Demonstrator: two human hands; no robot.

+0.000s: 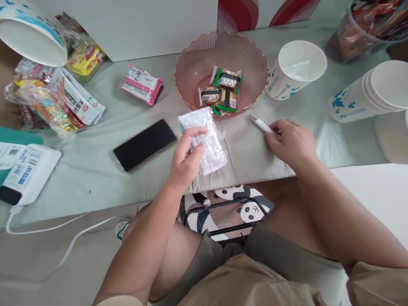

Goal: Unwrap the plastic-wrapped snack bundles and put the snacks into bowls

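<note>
My left hand (188, 155) has its thumb and fingers closed on a shiny, crinkled plastic wrapper (212, 146), near the table's front edge. What is inside the wrapper, if anything, I cannot make out. A small white utility knife (263, 125) is gripped in my right hand (293, 142), its metal tip pointing up and left. Just beyond both hands stands a pink ribbed bowl (194, 55) with a gold rim. Several wrapped snacks (228, 89) with green and black packaging lie in it. To the left of the wrapper rests a black smartphone (145, 144).
A pink snack pack (142, 84) lies behind the phone. Snack packets (76, 95) pile up at left, beside a tipped paper cup (35, 36). One paper cup (295, 68) holds clear plastic; stacked cups (366, 91) lean at right. A white device (35, 170) trails a cable.
</note>
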